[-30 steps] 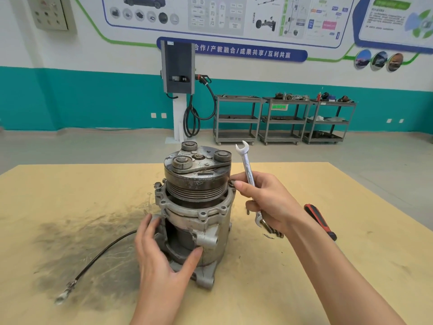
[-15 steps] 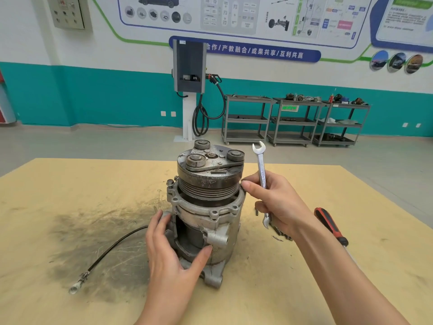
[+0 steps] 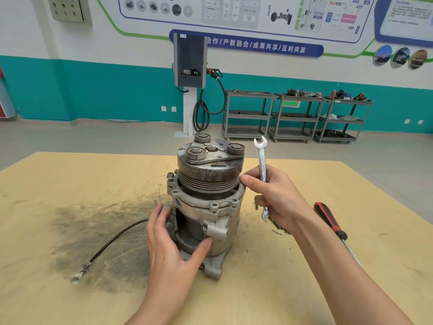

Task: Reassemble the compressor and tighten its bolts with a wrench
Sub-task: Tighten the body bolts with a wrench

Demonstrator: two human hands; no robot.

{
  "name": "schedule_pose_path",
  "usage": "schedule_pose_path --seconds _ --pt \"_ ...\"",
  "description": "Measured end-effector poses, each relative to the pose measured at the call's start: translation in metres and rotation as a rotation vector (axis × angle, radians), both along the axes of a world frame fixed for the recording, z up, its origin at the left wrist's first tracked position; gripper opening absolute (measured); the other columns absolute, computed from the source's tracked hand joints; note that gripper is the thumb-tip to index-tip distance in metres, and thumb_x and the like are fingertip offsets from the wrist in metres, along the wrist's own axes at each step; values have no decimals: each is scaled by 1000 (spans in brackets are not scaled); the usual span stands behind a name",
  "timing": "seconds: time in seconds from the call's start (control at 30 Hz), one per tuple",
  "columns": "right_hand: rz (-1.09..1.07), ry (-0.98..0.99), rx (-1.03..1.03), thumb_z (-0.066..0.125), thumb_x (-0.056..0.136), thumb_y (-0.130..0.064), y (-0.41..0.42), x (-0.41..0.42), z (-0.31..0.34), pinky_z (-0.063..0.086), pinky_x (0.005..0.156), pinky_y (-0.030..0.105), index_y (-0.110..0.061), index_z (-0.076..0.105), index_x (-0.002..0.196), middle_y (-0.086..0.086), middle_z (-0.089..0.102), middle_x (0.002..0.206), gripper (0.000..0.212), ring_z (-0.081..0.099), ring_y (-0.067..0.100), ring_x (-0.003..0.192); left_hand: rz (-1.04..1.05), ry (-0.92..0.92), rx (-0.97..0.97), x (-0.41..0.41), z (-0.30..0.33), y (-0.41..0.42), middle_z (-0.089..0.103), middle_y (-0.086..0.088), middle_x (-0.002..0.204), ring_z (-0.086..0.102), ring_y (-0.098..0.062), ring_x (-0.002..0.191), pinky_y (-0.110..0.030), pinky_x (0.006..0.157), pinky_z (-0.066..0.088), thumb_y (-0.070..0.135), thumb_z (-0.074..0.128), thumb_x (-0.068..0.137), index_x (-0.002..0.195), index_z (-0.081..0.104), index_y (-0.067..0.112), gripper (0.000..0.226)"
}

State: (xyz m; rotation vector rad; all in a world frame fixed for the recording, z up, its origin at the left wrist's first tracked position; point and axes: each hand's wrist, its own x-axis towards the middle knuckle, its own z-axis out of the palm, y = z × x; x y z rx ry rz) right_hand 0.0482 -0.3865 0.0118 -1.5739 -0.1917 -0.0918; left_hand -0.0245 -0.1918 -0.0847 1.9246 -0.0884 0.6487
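A grey metal compressor (image 3: 206, 198) stands upright in the middle of the table, its dark grooved pulley and clutch plate on top. My left hand (image 3: 173, 245) grips its lower body, fingers on the left side and thumb under the round port at the front. My right hand (image 3: 274, 198) holds a silver open-ended wrench (image 3: 263, 165) upright just right of the pulley. Its fingertips touch the flange rim at the compressor's right side. The wrench's lower jaw sticks out below the palm.
A red-and-black screwdriver (image 3: 330, 221) lies on the yellow tabletop (image 3: 70, 184) right of my right wrist. A black cable (image 3: 112, 242) with a ring terminal trails left over a dark grease stain. Small bolts lie behind my right hand. Grey carts and a charger stand far behind.
The view has shifted a little, so the compressor sits further right in frame. Both hands keep the same hold on the compressor and the wrench.
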Motion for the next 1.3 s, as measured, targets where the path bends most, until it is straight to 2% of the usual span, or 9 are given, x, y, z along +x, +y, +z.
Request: schedule_pose_path --seconds 0.1,0.2,0.3,0.37,0.57,0.77,0.97,1.17,1.3 --pt "56 18 7 65 91 -6 -3 0 1 27 40 16 -7 67 88 -3 53 68 4 39 1 51 -2 9 -11 0 0 0 11 29 144 7 18 136 -28 116 16 58 63 63 147 22 21 101" --pt "68 17 11 61 93 -5 -3 -1 1 25 41 16 -10 70 88 4 54 77 11 40 1 54 -12 6 -17 -1 0 0 9 35 141 6 20 135 -28 115 16 62 62 63 144 19 31 97" --pt "31 4 8 64 91 -5 1 -1 0 25 39 16 -8 62 81 -7 54 61 10 38 1 50 -15 3 -24 -1 1 0 9 36 140 8 18 136 -27 114 17 62 63 63 140 16 38 93" --pt "16 6 15 65 91 -5 2 -1 -1 26 39 16 -8 59 80 -12 53 55 12 39 1 48 -18 5 -24 -2 1 0 9 34 141 13 8 141 -29 116 18 58 64 64 139 16 38 91" --pt "100 43 34 58 94 -3 -5 -2 3 27 39 15 -8 68 92 2 50 74 11 40 2 55 -24 25 -10 -3 2 1 11 21 150 18 -9 144 -42 119 22 58 63 65 138 17 36 89" --pt "66 25 21 63 91 -5 -1 -1 0 27 38 15 -7 59 83 -7 52 59 9 37 3 52 -15 51 -10 -3 2 0 11 22 152 17 -9 145 -43 119 23 64 60 65 146 20 25 99" --pt "110 51 51 56 95 -4 -7 -1 1 28 38 15 -10 69 90 -3 51 66 15 41 2 55 -15 56 -15 -3 2 0 11 15 154 17 -11 145 -44 119 22 63 60 65 146 21 23 99" --pt "48 30 44 66 88 -4 -2 1 -1 27 37 14 -7 60 83 -10 54 56 9 39 1 50 -16 65 -11 -3 3 0 11 17 153 17 -10 145 -42 120 22 64 60 65 147 20 22 101" --pt "100 51 69 63 90 -6 -7 0 1 26 38 15 -11 69 87 -3 52 68 8 39 2 54 -8 59 -12 -3 3 0 12 14 154 18 -11 145 -43 119 23 63 60 65 147 22 20 101"
